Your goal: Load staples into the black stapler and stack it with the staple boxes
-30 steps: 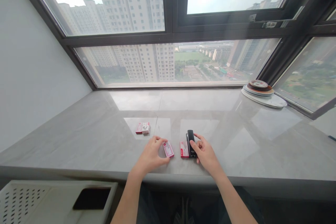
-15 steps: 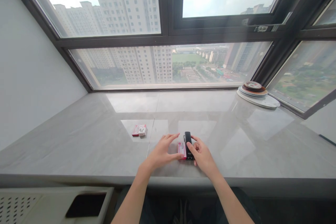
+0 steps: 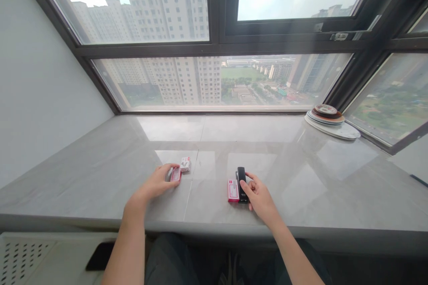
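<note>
My left hand is curled round a small red box on the grey stone sill. A second small box, white and red, lies just behind and to the right of it. Further right, my right hand rests on a black stapler, thumb and fingers closed on its near end. A flat red box lies against the stapler's left side.
A stack of round plates sits at the sill's far right corner by the window frame. A white wall bounds the left side. Below the sill's front edge at lower left is a white perforated surface with a dark slot.
My left hand brought a small red box over beside the stapler, then moved left and closed on one of the two boxes there. The right hand stayed on the stapler.
</note>
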Action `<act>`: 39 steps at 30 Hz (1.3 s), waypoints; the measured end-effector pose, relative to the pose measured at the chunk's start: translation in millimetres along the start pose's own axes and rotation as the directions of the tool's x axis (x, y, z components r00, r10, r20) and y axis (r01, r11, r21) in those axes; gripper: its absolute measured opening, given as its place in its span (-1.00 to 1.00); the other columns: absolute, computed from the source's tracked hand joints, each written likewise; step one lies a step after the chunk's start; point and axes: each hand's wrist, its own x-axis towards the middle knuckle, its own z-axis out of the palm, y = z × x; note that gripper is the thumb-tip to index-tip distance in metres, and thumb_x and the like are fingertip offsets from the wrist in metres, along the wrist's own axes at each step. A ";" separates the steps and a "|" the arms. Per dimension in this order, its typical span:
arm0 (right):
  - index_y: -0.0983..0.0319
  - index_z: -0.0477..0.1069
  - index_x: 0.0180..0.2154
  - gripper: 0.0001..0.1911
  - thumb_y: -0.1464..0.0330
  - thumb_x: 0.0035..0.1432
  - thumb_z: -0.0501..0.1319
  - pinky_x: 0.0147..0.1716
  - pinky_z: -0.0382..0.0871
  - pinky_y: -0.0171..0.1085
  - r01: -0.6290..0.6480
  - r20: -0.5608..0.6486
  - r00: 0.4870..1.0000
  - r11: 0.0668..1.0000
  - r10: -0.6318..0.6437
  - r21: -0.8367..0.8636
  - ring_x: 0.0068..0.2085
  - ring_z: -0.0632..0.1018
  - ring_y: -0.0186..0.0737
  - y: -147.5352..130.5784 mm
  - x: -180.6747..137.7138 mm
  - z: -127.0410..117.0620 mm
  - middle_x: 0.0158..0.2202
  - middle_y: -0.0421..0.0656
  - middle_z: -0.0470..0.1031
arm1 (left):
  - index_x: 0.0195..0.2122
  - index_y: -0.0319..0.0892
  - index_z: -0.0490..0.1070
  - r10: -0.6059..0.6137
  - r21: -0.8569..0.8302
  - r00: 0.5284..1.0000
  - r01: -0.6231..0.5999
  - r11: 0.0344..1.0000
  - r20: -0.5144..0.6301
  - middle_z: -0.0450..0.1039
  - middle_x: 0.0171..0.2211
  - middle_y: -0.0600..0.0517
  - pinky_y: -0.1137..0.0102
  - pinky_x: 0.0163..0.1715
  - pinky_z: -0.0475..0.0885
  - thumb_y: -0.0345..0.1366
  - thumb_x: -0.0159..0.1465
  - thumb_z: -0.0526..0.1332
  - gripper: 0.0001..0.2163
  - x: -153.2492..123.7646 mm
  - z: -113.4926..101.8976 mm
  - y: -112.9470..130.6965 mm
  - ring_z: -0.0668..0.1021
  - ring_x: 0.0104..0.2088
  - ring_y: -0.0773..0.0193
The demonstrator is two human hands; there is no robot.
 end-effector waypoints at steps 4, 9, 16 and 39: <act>0.16 0.32 0.24 -0.32 -0.10 0.25 0.20 -0.74 0.24 -0.35 -0.007 -0.004 1.000 1.000 0.007 -0.007 -0.72 0.34 -0.41 2.8 -0.3 0.9 -0.47 -0.40 0.21 | 0.06 -0.02 0.44 0.010 -0.048 0.998 -0.007 0.999 0.066 0.52 0.02 0.02 0.18 0.11 0.40 -0.08 0.09 0.40 -0.50 -43.9 16.3 45.2 0.52 0.06 -0.02; 0.17 0.33 0.23 -0.31 -0.11 0.26 0.18 -0.75 0.24 -0.34 -0.012 -0.004 1.000 1.000 0.012 -0.013 -0.71 0.34 -0.41 3.1 -0.4 1.3 -0.47 -0.40 0.20 | 0.05 0.01 0.44 0.261 -0.193 0.965 -0.251 0.949 0.028 0.52 -0.03 0.05 0.28 0.01 0.44 -0.17 0.16 0.39 -0.59 -49.3 53.8 142.7 0.55 -0.02 0.11; 0.19 0.35 0.20 -0.32 -0.12 0.26 0.17 -0.74 0.23 -0.34 -0.005 0.018 1.000 1.000 0.006 -0.017 -0.71 0.36 -0.40 -2.7 -2.0 -0.5 -0.45 -0.36 0.30 | 0.03 0.01 0.42 0.357 -0.247 0.929 -0.325 0.913 0.098 0.52 -0.05 0.03 0.27 -0.08 0.44 -0.19 0.12 0.44 -0.56 -25.0 96.2 185.4 0.55 -0.05 0.08; 0.13 0.29 0.35 -0.04 0.16 -0.07 0.50 -0.45 0.21 -0.33 -0.021 0.175 0.982 0.969 0.066 -0.245 -0.46 0.35 -0.28 -22.3 -23.0 -19.7 -0.51 -0.36 0.29 | 0.12 -0.03 0.42 -0.167 -0.048 0.964 0.161 0.986 -0.208 0.59 -0.29 0.00 0.34 -0.24 0.33 0.03 0.47 -0.02 -0.61 30.7 74.2 93.0 0.60 -0.22 0.07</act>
